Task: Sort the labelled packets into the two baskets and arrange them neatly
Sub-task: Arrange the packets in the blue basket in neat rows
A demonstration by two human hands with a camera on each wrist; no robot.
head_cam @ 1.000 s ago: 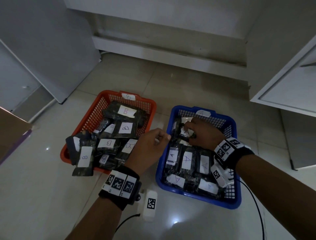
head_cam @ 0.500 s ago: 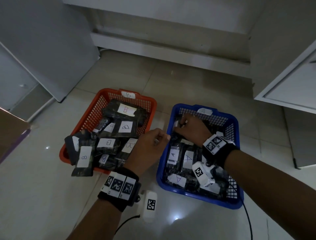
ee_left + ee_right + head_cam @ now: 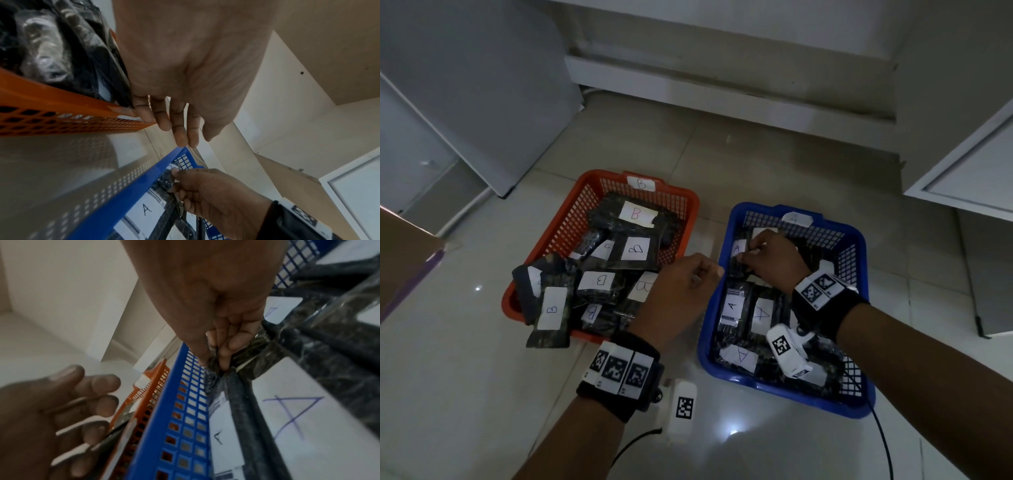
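The orange basket [image 3: 585, 202], tagged B, stands on the left and holds several dark packets with B labels [image 3: 635, 250]. One B packet [image 3: 551, 308] hangs over its near left rim. The blue basket [image 3: 791, 394], tagged A, stands on the right and holds A-labelled packets [image 3: 760, 313] laid side by side. My right hand [image 3: 753, 253] reaches into the blue basket's far left corner. There it pinches the edge of a dark A packet [image 3: 738, 260], shown close in the right wrist view [image 3: 257, 344]. My left hand [image 3: 705, 274] hovers between the baskets with loosely curled fingers [image 3: 180, 129] and holds nothing.
Both baskets stand on a glossy tiled floor. A white cabinet door [image 3: 482, 85] stands at the left, and another white cabinet [image 3: 969, 171] at the right. A cardboard box corner [image 3: 404, 253] juts in from the left edge. A black cable [image 3: 883, 445] trails from my right wrist.
My right hand has moved left within the blue basket's far end, to its left corner, still pinching a packet. My left hand has stayed between the baskets.
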